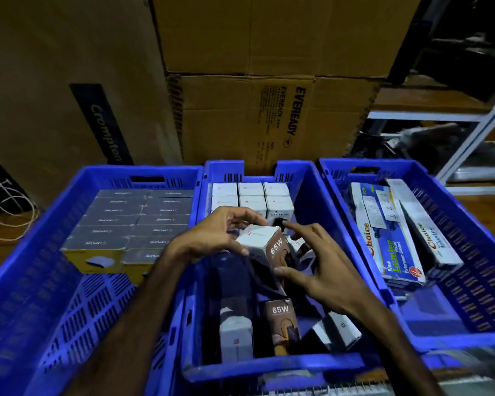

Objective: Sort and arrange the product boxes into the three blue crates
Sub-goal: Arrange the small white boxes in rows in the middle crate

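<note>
Gripping a "65W" box, both hands, over the middle crate.

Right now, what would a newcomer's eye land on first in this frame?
The two hands over the middle crate: the left hand and right hand hold a white-and-brown 65W box. Next, the tidy grey boxes filling the left crate.
</note>
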`<state>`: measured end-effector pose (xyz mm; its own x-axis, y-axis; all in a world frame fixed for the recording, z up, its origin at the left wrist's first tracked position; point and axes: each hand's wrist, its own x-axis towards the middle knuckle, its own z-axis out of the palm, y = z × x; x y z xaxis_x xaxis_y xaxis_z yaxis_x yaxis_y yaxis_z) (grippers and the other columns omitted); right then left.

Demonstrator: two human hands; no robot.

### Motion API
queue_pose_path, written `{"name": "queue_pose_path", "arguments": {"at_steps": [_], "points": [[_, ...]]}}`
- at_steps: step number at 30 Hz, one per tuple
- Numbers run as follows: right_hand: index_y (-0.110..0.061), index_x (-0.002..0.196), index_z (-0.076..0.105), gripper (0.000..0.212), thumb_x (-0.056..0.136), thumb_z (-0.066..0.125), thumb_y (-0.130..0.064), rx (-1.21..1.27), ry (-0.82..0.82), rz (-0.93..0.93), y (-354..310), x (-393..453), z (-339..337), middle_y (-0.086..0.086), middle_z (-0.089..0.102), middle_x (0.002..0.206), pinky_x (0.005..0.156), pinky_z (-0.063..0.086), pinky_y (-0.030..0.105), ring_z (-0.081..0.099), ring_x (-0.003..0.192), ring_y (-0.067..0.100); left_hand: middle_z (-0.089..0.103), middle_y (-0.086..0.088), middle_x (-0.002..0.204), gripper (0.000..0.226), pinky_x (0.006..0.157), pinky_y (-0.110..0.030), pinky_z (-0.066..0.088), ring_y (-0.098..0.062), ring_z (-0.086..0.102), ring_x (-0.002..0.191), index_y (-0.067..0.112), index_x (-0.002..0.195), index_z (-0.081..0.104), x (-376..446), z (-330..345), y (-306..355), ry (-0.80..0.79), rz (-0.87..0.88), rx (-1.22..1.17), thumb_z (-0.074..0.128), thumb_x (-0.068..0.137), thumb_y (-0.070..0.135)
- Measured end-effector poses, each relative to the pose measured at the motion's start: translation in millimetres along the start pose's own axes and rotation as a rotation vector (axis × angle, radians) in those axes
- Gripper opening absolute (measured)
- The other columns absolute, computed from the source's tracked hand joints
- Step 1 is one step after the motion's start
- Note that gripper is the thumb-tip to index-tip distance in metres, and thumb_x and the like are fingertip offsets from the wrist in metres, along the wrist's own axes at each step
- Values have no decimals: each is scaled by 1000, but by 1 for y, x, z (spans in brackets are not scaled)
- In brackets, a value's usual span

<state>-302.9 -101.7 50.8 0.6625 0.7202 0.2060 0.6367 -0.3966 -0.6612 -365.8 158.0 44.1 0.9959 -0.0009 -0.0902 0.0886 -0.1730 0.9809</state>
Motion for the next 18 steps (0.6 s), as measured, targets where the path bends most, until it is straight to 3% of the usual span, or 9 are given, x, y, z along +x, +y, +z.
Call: {"name": "queue_pose_path", "arguments": {"at_steps": [3,7,11,14,16,18], "points": [[-48,148,32,89,72,64,-79,-189,5,6,-20,7,0,-19,44,122,77,56,42,62,97,9,73,-7,126,67,104,-41,51,-26,66,123,13,118,72,-1,0,2,-7,19,23,81,55,-10],[-45,140,39,75,75,59,-78,-400,-57,70,-32,22,2,-17,44,123,76,53,41,65,102,20,75,0,122,65,99,-38,55,-19,67,120,18,112,74,0,0,4,47,40,60,81,57,-15],[-38,139,41,69,82,67,-66,-519,-160,134,-30,34,6,-8,43,128,72,41,39,61,109,32,76,-2,114,65,90,-37,58,-10,70,100,24,105,74,6,7,-2,125,43,100,84,54,-15],[-33,131,46,64,81,66,-67,-556,-191,135,-20,47,11,-7,52,125,75,45,41,61,109,31,73,7,105,65,78,-26,57,4,67,87,25,105,71,13,18,-12,159,12,128,87,56,-16],[-32,126,49,62,78,69,-65,-548,-227,150,-7,58,12,-5,59,126,79,50,43,61,111,30,72,13,109,69,84,-26,57,4,67,92,29,110,70,18,25,-18,218,22,169,92,54,-6],[-31,127,51,62,76,73,-61,-537,-253,181,7,71,11,-2,62,128,81,52,44,62,114,30,70,16,112,76,92,-36,60,-6,68,102,33,116,69,22,31,-19,308,24,141,94,53,-2]]}}
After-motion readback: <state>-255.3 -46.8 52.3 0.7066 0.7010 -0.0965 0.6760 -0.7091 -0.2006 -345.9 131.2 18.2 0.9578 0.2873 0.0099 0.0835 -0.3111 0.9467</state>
